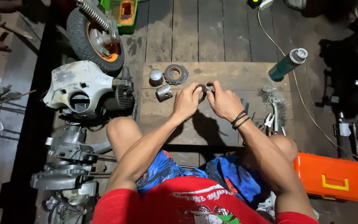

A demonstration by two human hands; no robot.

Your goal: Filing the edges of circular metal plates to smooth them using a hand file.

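Note:
My left hand (186,101) and my right hand (223,102) meet over a wooden board (212,124) on the floor. Together they grip a small dark metal ring-shaped part (205,89) between the fingertips; most of it is hidden by the fingers. Just left of my left hand lie a small metal cylinder (163,93), a round silver piston-like piece (156,76) and a toothed ring (176,74). Black bands circle my right wrist.
A small engine with white housing (83,91) and a wheel (95,37) sit at left, with more engine casings (69,166) below. A green spray can (287,64), pliers (269,121), a grey powder pile (272,96) and an orange toolbox (332,176) are at right.

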